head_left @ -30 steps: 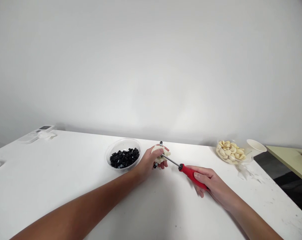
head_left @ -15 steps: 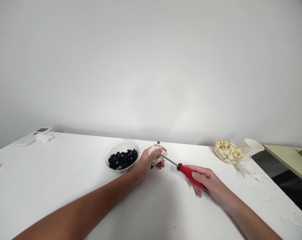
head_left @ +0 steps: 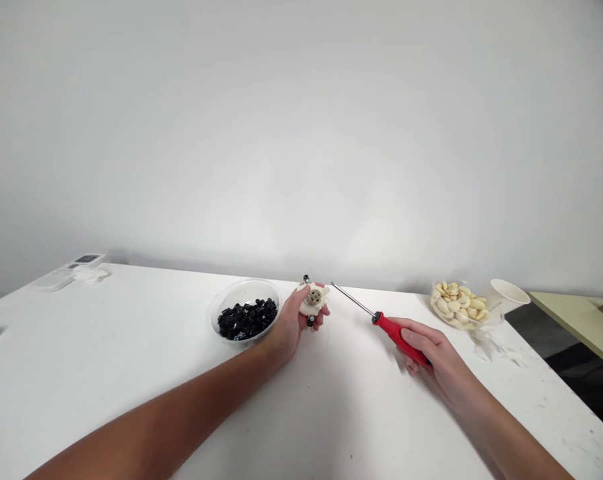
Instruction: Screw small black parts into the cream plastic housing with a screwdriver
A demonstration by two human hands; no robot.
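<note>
Near the middle of the table, my left hand (head_left: 292, 323) grips a small cream-coloured plastic part (head_left: 308, 307) with a round metallic disc on its face and black knobs at its top and bottom ends. My right hand (head_left: 434, 353) is wrapped round the red handle of a screwdriver (head_left: 396, 333). The screwdriver's metal shaft points up and left, its tip a short way right of the cream part and not touching it. Just left of my left hand stands a clear round bowl (head_left: 216, 313) holding many small black pieces (head_left: 246, 321).
Toward the right edge of the white table (head_left: 131, 347), a clear container holds cream oval pieces (head_left: 458, 303), beside a white cup (head_left: 510, 291). A white remote control (head_left: 64, 273) lies at the back left. A greenish board (head_left: 576, 317) sits beyond the right edge.
The screwdriver has pulled away from the cream part, moving right with my right hand. In my left hand the part has turned, and its round disc now shows.
</note>
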